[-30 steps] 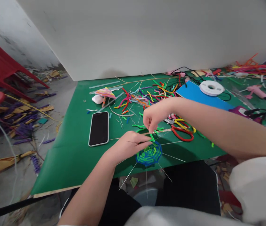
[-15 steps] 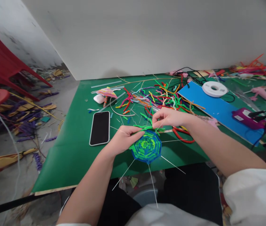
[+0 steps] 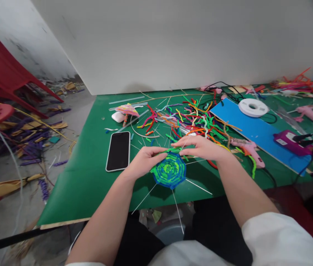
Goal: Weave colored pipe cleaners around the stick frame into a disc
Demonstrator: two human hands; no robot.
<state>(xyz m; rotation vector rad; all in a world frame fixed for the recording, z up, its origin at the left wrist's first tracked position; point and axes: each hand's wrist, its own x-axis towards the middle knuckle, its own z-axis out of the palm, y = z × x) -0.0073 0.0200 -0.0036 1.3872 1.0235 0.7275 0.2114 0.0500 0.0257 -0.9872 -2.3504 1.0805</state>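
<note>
The blue-and-green disc (image 3: pixel 170 170) lies at the desk's (image 3: pixel 70 192) near edge, thin rods (image 3: pixel 178 212) radiating from it. Left hand (image 3: pixel 144 162): narrow grip, pinching the disc's far-left rim. Right hand (image 3: pixel 200 147): narrow grip at the green strip (image 3: pixel 169 149) on the far rim (whether it is clamped, cannot tell). For good control, brace the disc with the left thumb, seat the strip snugly, and avoid bending the rods.

A craft workshop: a green-topped table (image 3: pixel 73 184) is bearing loose pipe cleaners (image 3: pixel 200 120), a pink glue gun (image 3: pixel 252 151) and a spool (image 3: pixel 253 107), while coloured scraps (image 3: pixel 33 147) are littering the bare floor (image 3: pixel 73 107).
</note>
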